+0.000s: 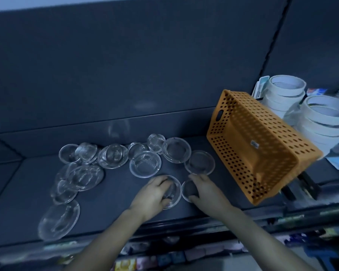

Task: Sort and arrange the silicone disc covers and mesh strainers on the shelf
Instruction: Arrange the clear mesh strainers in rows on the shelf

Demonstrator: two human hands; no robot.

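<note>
Here, left hand (154, 194) curls round a clear disc (175, 189) — right hand (205, 190) pinches a smaller disc (188, 189) beside it

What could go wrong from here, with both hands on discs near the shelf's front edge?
1. The orange basket sits tilted beside the right hand, which grips a small disc; a bump might tip it off the shelf.
2. The large clear disc lies near the front edge, left of the left hand, which grips a mesh strainer; a sweep could knock it off.
3. Clear discs overlap in a heap; in this dim light, covers and strainers may get mixed.
</note>
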